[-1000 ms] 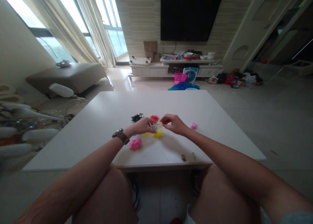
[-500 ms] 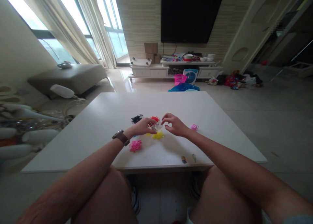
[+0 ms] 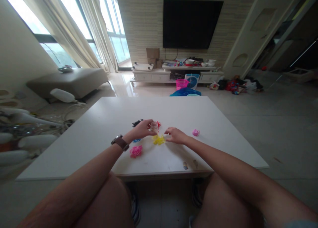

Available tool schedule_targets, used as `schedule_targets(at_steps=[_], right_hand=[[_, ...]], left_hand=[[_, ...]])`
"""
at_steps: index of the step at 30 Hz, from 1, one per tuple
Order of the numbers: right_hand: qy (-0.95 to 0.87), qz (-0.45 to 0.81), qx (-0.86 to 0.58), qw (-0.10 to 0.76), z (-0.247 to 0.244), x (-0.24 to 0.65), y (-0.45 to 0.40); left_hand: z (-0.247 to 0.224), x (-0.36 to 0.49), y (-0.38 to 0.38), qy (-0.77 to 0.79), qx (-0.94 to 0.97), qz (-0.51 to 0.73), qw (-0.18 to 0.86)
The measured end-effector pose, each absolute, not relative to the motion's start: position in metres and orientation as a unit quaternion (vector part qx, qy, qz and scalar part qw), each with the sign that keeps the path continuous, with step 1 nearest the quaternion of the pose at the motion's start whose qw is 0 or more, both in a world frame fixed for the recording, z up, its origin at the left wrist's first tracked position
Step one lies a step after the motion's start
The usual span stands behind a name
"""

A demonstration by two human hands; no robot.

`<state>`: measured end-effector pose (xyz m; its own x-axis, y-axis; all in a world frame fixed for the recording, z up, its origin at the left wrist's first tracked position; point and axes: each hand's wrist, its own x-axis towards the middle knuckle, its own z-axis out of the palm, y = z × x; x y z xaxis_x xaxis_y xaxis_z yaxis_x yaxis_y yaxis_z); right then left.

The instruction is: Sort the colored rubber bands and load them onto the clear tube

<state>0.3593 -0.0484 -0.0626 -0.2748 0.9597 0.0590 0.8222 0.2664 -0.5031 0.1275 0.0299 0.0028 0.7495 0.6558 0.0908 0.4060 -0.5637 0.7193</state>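
Observation:
My left hand point(image 3: 145, 128), with a watch on its wrist, is closed around a small clear jar point(image 3: 154, 126). Just right of it, my right hand point(image 3: 174, 135) hovers with fingers apart and nothing visible in them, beside a pile of yellow bands point(image 3: 159, 140). Behind the jar some red bands point(image 3: 159, 124) show in part. Black bands point(image 3: 137, 123) lie beyond my left hand, partly covered by it. Near my left wrist are a pile of pink bands point(image 3: 136, 151) and a few blue bands point(image 3: 136, 140), partly hidden.
A pink round item point(image 3: 195, 132) lies right of my right hand on the white table point(image 3: 184, 112). By the near edge are a small figure-shaped piece point(image 3: 185, 165) and a pale small item point(image 3: 195, 163). A pink basket point(image 3: 182, 84) stands on the floor behind the table.
The jar, held up between both hands before, is now in my left hand alone, slightly to the left. My right hand has moved down toward the yellow bands. The camera view has tilted up slightly.

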Motion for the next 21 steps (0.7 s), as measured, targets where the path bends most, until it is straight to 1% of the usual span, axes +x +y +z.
schedule_targets(at_steps=[2, 5, 14, 21], right_hand=[[-0.782, 0.191, -0.576, 0.141, -0.076, 0.358, -0.046], [-0.786, 0.182, -0.578, 0.122, -0.086, 0.354, -0.043], [-0.771, 0.189, -0.585, 0.166, -0.097, 0.342, -0.043], [-0.768, 0.181, -0.581, 0.2, -0.074, 0.355, -0.039]], left_hand=[[0.002, 0.127, 0.03, 0.302, 0.865, 0.178, 0.358], [-0.001, 0.127, 0.031, 0.295, 0.864, 0.173, 0.369], [0.001, 0.125, 0.032, 0.28, 0.869, 0.165, 0.373], [0.005, 0.12, 0.035, 0.321, 0.878, 0.118, 0.336]])
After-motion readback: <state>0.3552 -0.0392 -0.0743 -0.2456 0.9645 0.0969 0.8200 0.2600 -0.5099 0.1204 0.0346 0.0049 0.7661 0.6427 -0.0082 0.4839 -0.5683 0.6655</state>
